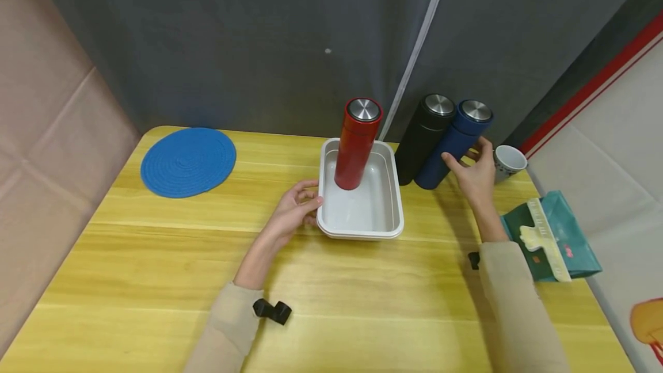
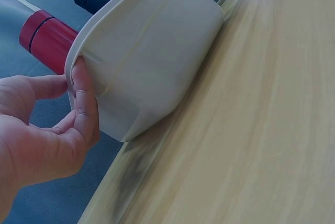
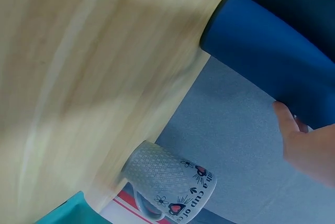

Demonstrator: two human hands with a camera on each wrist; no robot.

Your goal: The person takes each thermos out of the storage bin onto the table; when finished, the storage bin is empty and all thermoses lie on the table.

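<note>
My left hand (image 1: pixel 292 207) rests against the left rim of the white tray (image 1: pixel 396 212), at about nine o'clock of it; the left wrist view shows my fingertips (image 2: pixel 84 85) pressed to the tray's outer wall (image 2: pixel 157 51) under the lip, thumb on the other side of the rim, so I pinch the edge lightly. The tray sits on the yellow wooden table (image 1: pixel 155 258), roughly at its centre, and a red flask (image 1: pixel 356 143) stands upright inside it toward the far end.

My right hand (image 1: pixel 473 174) is spread, fingers apart and curving round the blue flask (image 1: pixel 452 145); the right wrist view shows my thumb (image 3: pixel 290 124) at the blue flask (image 3: pixel 267 56), and whether the grip has closed I cannot tell. The blue flask stands at three o'clock of the tray, touching a black flask (image 1: pixel 423 137) on its left. A patterned grey mug (image 1: pixel 507 163) stands just beside my right hand, at its three o'clock.

A blue round mat (image 1: pixel 188 161) lies at ten o'clock of the tray, well apart. A teal bag with a cream clip (image 1: pixel 551 238) lies near my right sleeve
</note>
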